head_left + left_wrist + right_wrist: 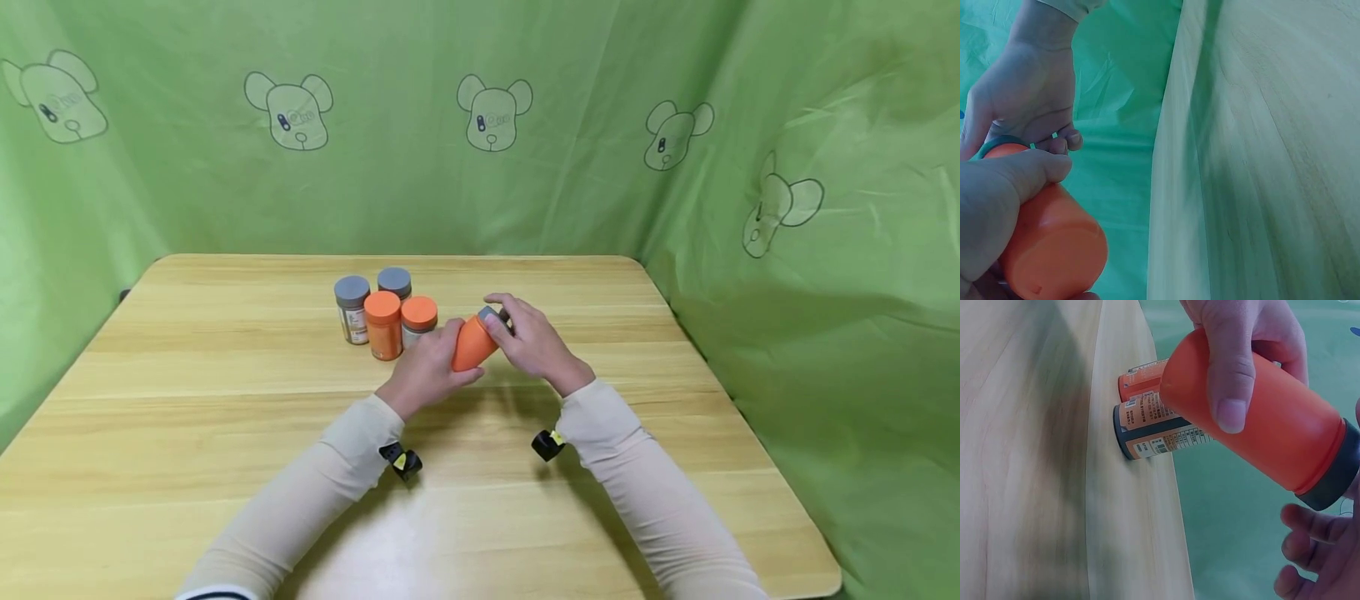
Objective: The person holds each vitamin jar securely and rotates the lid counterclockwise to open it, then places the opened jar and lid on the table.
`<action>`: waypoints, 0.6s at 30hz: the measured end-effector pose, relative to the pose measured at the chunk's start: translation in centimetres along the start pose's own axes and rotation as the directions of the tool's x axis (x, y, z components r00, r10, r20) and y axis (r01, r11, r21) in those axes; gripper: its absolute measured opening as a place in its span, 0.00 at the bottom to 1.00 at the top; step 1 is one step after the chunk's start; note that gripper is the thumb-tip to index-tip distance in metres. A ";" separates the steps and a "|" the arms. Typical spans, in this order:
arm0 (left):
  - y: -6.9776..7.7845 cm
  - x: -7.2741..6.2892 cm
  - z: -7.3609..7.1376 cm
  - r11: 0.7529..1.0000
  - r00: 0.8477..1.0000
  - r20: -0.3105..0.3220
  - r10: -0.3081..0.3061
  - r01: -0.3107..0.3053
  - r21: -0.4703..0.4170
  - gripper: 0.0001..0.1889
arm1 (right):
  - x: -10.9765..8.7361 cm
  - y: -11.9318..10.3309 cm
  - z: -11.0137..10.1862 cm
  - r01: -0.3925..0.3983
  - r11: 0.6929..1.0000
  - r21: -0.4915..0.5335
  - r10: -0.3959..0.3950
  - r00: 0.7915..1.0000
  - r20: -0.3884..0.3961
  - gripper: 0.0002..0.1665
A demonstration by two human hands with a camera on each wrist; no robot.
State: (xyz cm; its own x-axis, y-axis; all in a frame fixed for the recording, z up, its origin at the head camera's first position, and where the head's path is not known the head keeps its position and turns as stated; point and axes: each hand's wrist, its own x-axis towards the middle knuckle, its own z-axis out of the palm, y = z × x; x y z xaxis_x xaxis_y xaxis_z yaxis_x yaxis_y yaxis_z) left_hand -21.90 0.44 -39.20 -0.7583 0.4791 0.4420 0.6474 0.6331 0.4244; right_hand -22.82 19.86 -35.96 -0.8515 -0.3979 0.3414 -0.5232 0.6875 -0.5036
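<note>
My left hand [426, 371] grips an orange jar [472, 345] by its body, tilted above the table with its grey lid toward the right. In the right wrist view, the left thumb lies along the side of the jar [1279, 425]. My right hand [538, 342] holds the grey lid [487, 314] between thumb and fingers. The jar's orange base [1054, 262] faces the left wrist camera. Just left of my left hand stands a jar with an orange lid [419, 312], partly hidden by that hand.
Beside it are an orange jar [385, 329] with an orange lid and a grey-lidded jar [352, 310] with a label. Behind them stands another grey-lidded jar [394, 282]. The wooden table [187, 442] is bordered by green curtains [405, 192] with printed bear heads.
</note>
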 end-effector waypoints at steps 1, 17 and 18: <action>0.0 0.0 0.0 1.000 1.000 0.001 -0.001 0.001 0.003 0.34 | 0.0 0.0 0.0 -0.008 1.000 -0.011 0.008 1.000 -0.005 0.32; 0.3 0.0 -0.1 1.000 0.999 0.023 -0.024 0.024 0.018 0.34 | 0.0 0.1 0.2 -0.038 0.999 0.017 0.038 0.999 -0.008 0.25; 0.2 0.0 -0.1 0.999 0.999 0.026 -0.028 0.028 0.017 0.34 | -0.1 0.1 0.2 -0.035 0.999 0.021 0.035 0.999 -0.003 0.25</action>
State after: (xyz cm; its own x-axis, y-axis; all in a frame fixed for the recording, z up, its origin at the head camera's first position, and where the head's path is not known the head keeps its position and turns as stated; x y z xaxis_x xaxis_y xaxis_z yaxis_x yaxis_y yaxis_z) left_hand -21.74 0.50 -39.00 -0.7780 0.4764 0.4096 0.6247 0.6564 0.4230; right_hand -22.80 19.80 -36.19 -0.8691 -0.3719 0.3262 -0.4940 0.6878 -0.5319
